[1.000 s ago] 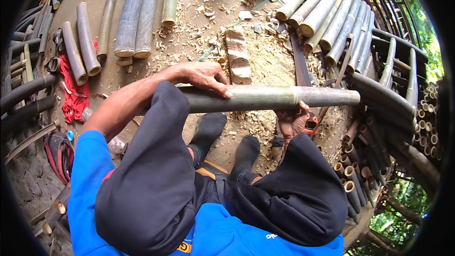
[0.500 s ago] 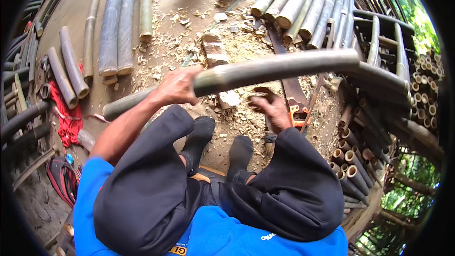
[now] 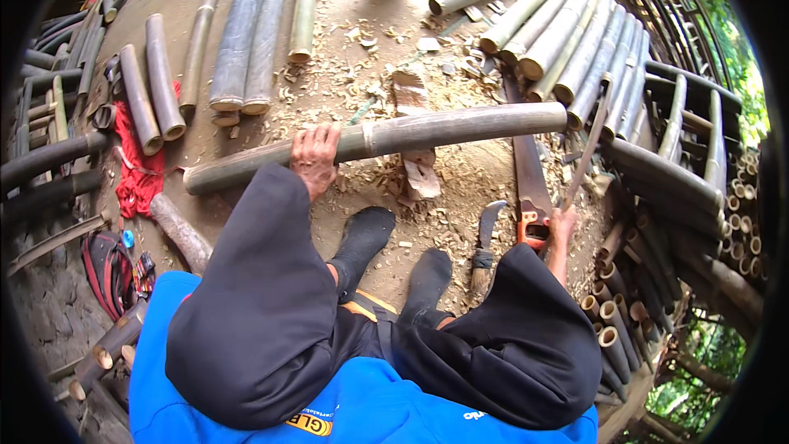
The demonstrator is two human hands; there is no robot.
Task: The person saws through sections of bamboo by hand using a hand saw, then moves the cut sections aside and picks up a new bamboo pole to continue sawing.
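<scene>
Left hand point(image 3: 315, 156) wrapped around long bamboo pole point(image 3: 460, 127), holding it level above sandaled feet. Right hand point(image 3: 562, 222) has let go of pole since half second ago, now down at orange-handled saw point(image 3: 530, 189), fingers closing on handle. Pole carried by one hand only.

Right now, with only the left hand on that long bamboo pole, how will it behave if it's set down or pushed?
The bamboo pole looks stiff: it spans wide without sagging under the left hand. Being round and smooth, it would probably roll on the chip-strewn floor. Cut stalks nearby show hollow ends, so it is likely light for its length.
</scene>
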